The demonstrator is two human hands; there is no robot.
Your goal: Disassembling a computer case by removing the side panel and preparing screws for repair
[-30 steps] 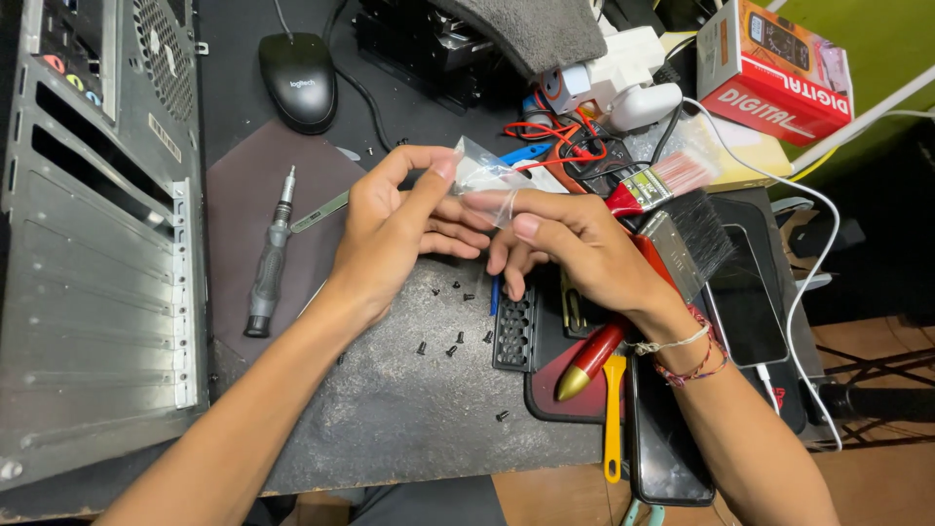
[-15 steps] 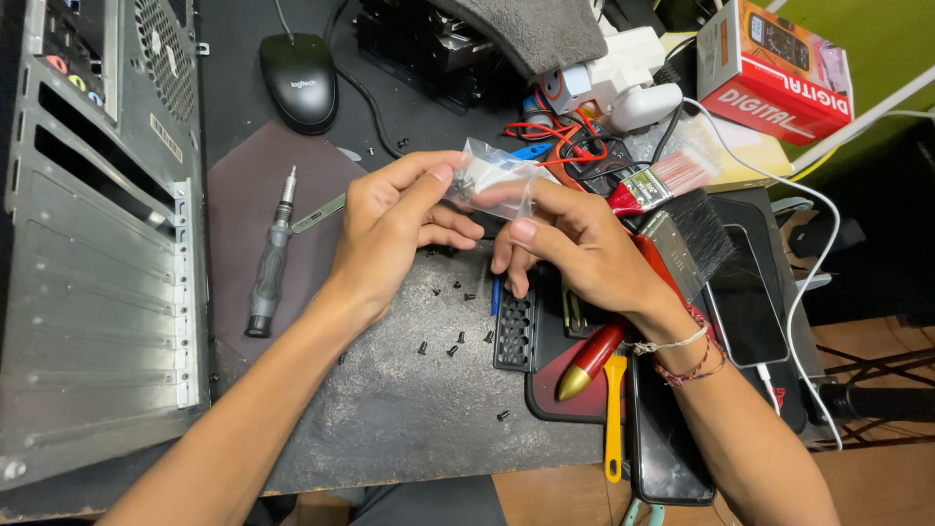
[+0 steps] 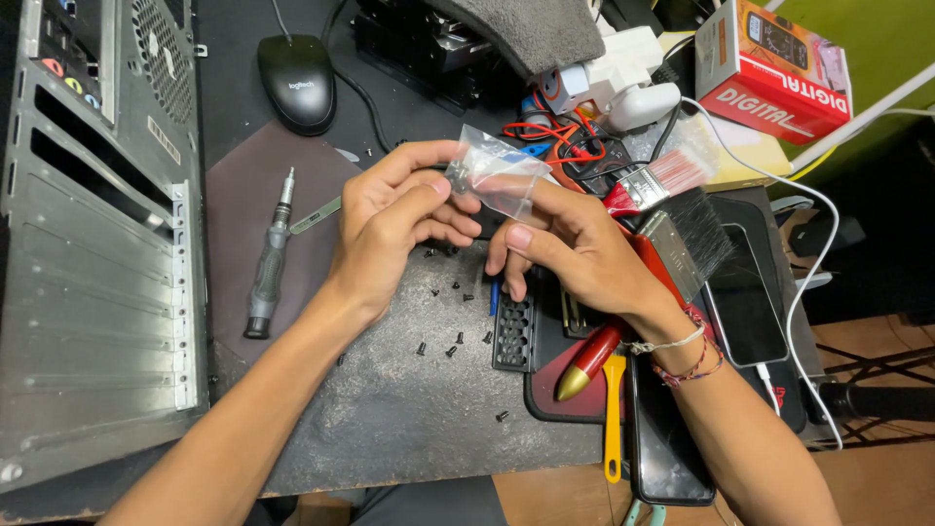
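Both hands hold a small clear plastic bag [image 3: 492,175] above the grey mat [image 3: 390,409]. My left hand [image 3: 394,219] pinches the bag's left edge with thumb and fingers. My right hand [image 3: 575,248] supports it from the right and below, index finger laid along it. Under the hands, several small black screws [image 3: 450,348] lie scattered on the mat. A black bit holder [image 3: 513,334] sits just below my right hand.
An open grey computer case [image 3: 93,244] fills the left. A grey screwdriver [image 3: 270,263] lies on a dark pad; a black mouse [image 3: 295,83] sits behind. Brushes [image 3: 662,180], a phone [image 3: 745,307], a red box [image 3: 774,68], cables and hand tools crowd the right.
Both hands have lifted the clear bag slightly up and away from the mat. The bag is now stretched between them, with my right index finger lying along it.
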